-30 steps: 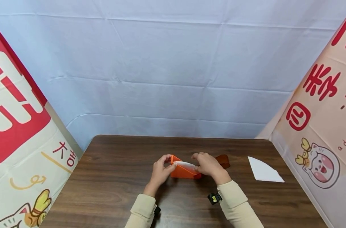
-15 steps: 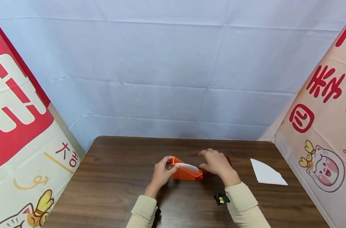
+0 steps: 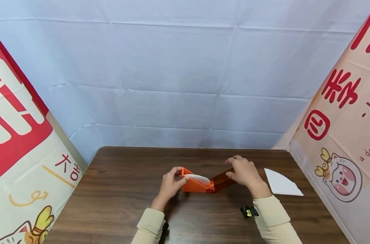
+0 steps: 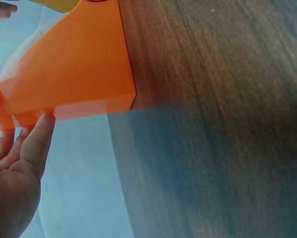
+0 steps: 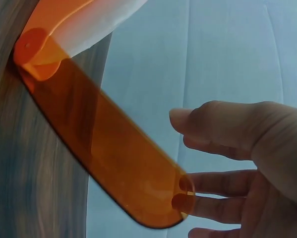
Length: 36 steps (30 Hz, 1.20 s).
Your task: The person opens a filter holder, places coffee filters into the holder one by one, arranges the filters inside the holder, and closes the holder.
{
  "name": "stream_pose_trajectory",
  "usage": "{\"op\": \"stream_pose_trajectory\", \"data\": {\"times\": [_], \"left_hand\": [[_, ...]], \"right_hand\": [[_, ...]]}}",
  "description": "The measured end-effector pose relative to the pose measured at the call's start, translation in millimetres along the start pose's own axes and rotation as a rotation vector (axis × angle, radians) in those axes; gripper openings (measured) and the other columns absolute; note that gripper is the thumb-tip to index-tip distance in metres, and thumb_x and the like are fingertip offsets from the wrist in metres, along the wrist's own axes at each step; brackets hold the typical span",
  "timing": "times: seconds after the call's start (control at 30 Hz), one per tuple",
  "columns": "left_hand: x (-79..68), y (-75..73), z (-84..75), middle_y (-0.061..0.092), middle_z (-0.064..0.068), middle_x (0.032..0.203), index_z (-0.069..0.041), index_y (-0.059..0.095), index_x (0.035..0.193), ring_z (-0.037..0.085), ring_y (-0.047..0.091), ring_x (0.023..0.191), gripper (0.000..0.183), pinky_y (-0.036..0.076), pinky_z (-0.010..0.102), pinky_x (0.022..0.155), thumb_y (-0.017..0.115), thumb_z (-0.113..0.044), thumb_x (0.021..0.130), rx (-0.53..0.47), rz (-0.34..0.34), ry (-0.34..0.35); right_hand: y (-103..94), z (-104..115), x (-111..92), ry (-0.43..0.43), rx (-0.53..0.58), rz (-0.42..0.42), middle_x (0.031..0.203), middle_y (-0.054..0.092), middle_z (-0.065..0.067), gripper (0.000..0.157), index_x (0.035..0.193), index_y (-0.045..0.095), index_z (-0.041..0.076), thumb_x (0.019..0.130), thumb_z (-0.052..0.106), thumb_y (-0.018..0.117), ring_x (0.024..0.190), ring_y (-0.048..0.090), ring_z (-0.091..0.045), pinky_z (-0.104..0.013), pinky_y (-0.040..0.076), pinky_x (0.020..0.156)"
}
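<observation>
An orange coffee filter holder (image 3: 194, 186) stands on the table, its hinged translucent amber lid (image 3: 222, 180) swung out to the right. Inside it, white paper filters (image 3: 199, 178) show their curved edge above the side wall. My left hand (image 3: 169, 187) grips the holder's tall left end, thumb on the near side and fingers round the end wall. At the lid's free end is my right hand (image 3: 245, 172). In the right wrist view, fingertips (image 5: 183, 202) show through the lid's (image 5: 113, 144) tip, while the thumb stays apart from it. The holder's far side is hidden.
A white fan-shaped paper filter (image 3: 281, 183) lies flat on the brown wooden table (image 3: 127, 196), right of my right hand. A pale cloth (image 3: 178, 74) hangs behind the table, and printed cloths hang along both sides.
My right hand has moved right, from beside the filters to the lid's free end. The left hand keeps its grip on the filter holder, which stays in place.
</observation>
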<state>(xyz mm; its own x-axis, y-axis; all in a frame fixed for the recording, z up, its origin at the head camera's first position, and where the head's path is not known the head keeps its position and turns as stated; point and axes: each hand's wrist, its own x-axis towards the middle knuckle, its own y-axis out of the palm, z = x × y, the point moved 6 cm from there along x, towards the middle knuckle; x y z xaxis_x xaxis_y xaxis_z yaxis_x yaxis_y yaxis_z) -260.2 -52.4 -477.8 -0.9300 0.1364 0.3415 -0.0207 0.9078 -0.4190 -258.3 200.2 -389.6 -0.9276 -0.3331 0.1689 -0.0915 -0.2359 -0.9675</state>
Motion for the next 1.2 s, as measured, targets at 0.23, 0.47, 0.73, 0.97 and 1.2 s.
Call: {"op": "stream_pose_trajectory", "data": {"times": [0.23, 0.47, 0.73, 0.97, 1.2], "left_hand": [[0.0, 0.1, 2.5, 0.063, 0.002, 0.095, -0.008, 0.061, 0.108, 0.019, 0.058, 0.089, 0.031, 0.052, 0.031, 0.070, 0.072, -0.022, 0.082, -0.006, -0.017, 0.013], [0.2, 0.8, 0.9, 0.063, 0.006, 0.094, -0.007, 0.053, 0.114, 0.022, 0.061, 0.087, 0.040, 0.052, 0.039, 0.074, 0.073, -0.014, 0.081, -0.076, -0.040, 0.061], [-1.5, 2.3, -1.4, 0.064, 0.005, 0.095, -0.009, 0.055, 0.116, 0.022, 0.062, 0.086, 0.040, 0.051, 0.041, 0.076, 0.072, -0.009, 0.081, -0.093, -0.056, 0.165], [-0.9, 1.4, -3.1, 0.063, -0.006, 0.099, -0.018, 0.061, 0.113, 0.012, 0.059, 0.090, 0.034, 0.050, 0.033, 0.079, 0.072, -0.013, 0.081, -0.030, -0.059, 0.162], [-0.9, 1.4, -5.9, 0.064, -0.001, 0.098, -0.018, 0.060, 0.114, 0.020, 0.060, 0.090, 0.034, 0.050, 0.041, 0.079, 0.071, -0.014, 0.083, -0.072, -0.051, 0.170]], "right_hand": [[-1.3, -16, -5, 0.026, 0.061, -0.009, 0.110, 0.057, -0.022, 0.039, 0.112, 0.064, 0.002, 0.078, 0.017, 0.074, 0.092, 0.057, -0.039, -0.056, 0.045, 0.071], [-5.9, -31, -9, 0.046, 0.147, 0.004, 0.108, 0.056, -0.020, 0.036, 0.113, 0.063, 0.001, 0.081, 0.016, 0.071, 0.077, 0.055, -0.026, -0.047, 0.046, 0.065], [-10.8, -43, -14, 0.068, 0.163, 0.002, 0.114, 0.054, -0.025, 0.035, 0.113, 0.062, 0.000, 0.082, 0.013, 0.070, 0.097, 0.054, -0.043, -0.056, 0.044, 0.076], [-11.8, -54, -17, 0.097, 0.198, 0.009, 0.118, 0.053, -0.027, 0.036, 0.114, 0.061, -0.001, 0.082, 0.015, 0.069, 0.105, 0.049, -0.046, -0.057, 0.041, 0.081], [-14.0, -62, -20, 0.109, 0.187, 0.008, 0.117, 0.053, -0.028, 0.037, 0.114, 0.061, -0.002, 0.082, 0.016, 0.070, 0.105, 0.049, -0.047, -0.057, 0.041, 0.081]]}}
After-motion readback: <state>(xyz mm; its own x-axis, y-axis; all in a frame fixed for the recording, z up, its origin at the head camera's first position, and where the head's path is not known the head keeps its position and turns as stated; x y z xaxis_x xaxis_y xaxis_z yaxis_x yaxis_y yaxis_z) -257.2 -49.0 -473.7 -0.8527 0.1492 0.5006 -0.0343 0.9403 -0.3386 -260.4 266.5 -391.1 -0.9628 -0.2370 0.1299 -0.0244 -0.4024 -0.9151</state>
